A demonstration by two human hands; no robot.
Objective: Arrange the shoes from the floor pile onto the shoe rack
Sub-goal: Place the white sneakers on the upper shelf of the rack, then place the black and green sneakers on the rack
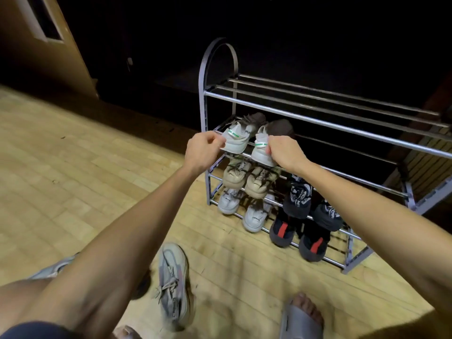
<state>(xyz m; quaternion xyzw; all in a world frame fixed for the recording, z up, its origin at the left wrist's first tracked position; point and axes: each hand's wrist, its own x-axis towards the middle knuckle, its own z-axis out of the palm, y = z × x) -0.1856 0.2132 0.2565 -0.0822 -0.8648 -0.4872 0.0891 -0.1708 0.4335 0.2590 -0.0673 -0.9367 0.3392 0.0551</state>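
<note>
A grey slide sandal [300,321] on a foot and a grey lace-up sneaker [174,287] lying loose on the wooden floor [73,167] are noted nearest the camera, at 6 o'clock. Beyond them, at 12 o'clock, the shoe rack [318,118] is seen. The left hand [203,150] is closed in a pinch on the heel of the left white sneaker [236,138]; the right hand [285,152] is likewise pinched on the heel of the right white sneaker [263,150]. Both shoes are held at the second tier, toes toward 12 o'clock, heels overhanging the front rail. Open room is judged to remain on that tier toward 3 o'clock, and the top tier is bare. The loose sneaker lies nearer the left arm.
</note>
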